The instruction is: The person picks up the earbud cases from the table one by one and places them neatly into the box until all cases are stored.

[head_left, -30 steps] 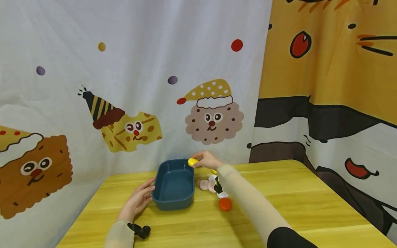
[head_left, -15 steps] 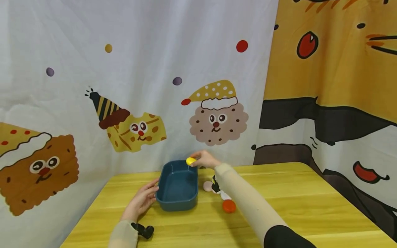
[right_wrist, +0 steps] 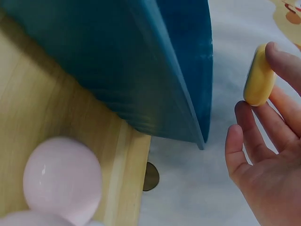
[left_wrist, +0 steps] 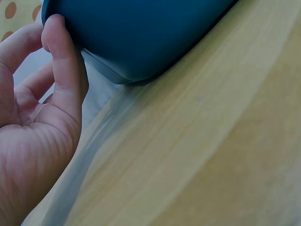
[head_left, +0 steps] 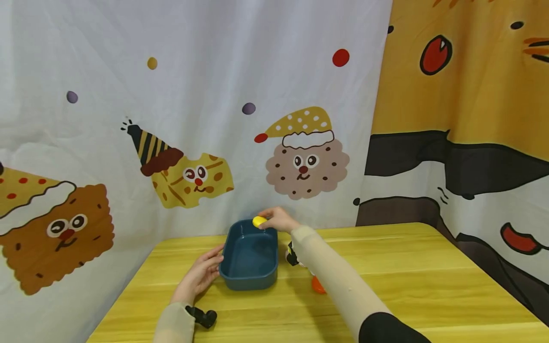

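Observation:
My right hand (head_left: 279, 219) pinches a yellow rounded disc (head_left: 259, 221) between thumb and fingertips. It holds the disc over the far end of a dark teal rectangular dish (head_left: 250, 283). In the right wrist view, the yellow disc (right_wrist: 259, 77) shows a thick, smooth edge and stands beyond the rim of the dish (right_wrist: 174, 70). My left hand (head_left: 200, 275) rests its fingers against the dish's left wall. From the left wrist, the hand (left_wrist: 44, 99) has one fingertip right at the rim and the other fingers loosely bent.
An orange-red disc (head_left: 318, 285) lies on the wooden table (head_left: 407, 276), partly behind the right sleeve. Smooth pale pink pieces (right_wrist: 63, 176) sit right of the dish, mostly covered by the forearm in the head view. A printed curtain (head_left: 206, 71) hangs behind the table.
The right hand has carried the yellow disc left, from the dish's right rim to over its far end. The left hand stays at the dish's wall. The view has shifted slightly.

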Motion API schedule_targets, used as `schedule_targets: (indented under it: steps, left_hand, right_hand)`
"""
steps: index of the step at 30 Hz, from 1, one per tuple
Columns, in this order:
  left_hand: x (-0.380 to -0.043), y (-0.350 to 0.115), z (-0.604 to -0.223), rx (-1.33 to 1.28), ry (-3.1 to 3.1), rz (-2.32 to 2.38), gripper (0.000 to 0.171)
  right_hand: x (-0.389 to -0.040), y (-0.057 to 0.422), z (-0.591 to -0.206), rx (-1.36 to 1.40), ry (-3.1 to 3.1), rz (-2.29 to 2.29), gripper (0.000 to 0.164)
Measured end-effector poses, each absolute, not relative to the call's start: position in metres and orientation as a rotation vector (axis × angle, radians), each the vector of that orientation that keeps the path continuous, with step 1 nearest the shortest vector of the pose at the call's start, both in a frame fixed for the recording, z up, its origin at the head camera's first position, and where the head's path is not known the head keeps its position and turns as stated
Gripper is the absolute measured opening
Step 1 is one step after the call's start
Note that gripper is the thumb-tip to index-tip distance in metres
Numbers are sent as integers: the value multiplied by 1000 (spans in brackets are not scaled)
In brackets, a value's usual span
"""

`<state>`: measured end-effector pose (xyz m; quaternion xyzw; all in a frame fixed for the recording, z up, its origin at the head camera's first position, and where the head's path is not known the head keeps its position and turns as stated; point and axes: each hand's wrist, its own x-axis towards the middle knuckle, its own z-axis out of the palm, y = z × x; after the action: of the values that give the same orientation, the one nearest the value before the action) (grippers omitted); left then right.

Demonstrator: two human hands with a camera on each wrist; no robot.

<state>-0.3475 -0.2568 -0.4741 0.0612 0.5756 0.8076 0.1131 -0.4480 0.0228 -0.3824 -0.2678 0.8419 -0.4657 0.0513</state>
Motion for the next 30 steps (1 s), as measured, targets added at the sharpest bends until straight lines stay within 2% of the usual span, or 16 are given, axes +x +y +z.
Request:
schedule_targets:
  steps: [30]
  left_hand:
    - [-347,-258,-478,209,1695,2369,62]
  right_hand:
    - [-447,-22,-390,-605,2611,-1545,41]
